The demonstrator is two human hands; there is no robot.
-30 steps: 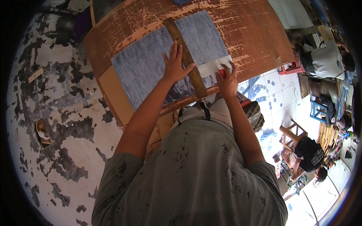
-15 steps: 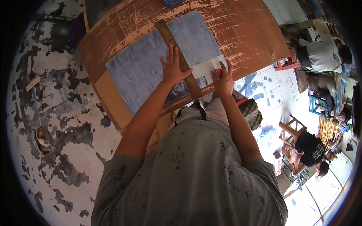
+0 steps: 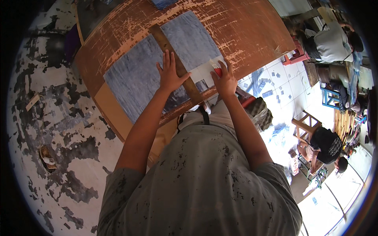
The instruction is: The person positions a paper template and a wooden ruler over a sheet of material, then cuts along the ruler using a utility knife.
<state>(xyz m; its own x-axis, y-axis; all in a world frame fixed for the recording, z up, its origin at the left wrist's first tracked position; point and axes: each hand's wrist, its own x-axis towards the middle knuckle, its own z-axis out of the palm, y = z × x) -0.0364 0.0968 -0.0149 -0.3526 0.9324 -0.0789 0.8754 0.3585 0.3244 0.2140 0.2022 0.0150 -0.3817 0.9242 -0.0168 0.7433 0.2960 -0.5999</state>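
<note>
My left hand (image 3: pixel 171 75) lies flat with fingers apart, pressing on a long brown wooden strip (image 3: pixel 159 36) and the sheet beside it. The strip crosses a grey-blue streaked sheet (image 3: pixel 132 74), with more of that material (image 3: pixel 191 37) on its right side. A whitish rectangular piece (image 3: pixel 199 72) lies right of the strip, near the table's front edge. On that piece's right end, my right hand (image 3: pixel 226 83) closes its thumb and fingers around a small red object (image 3: pixel 217 72) with a pale part. Its exact kind is partly hidden by the fingers.
The scratched brown table (image 3: pixel 256 37) carries a tan board (image 3: pixel 112 108) at its left. On the tiled floor to the right lie scattered grey-blue scraps (image 3: pixel 267 94). One person (image 3: pixel 334 43) sits at the far right, another (image 3: pixel 326 145) lower right, near a wooden stool (image 3: pixel 305 126).
The whole view has shifted, so table and hands appear slightly further left. Both hands keep about the same places on the strip and the whitish piece.
</note>
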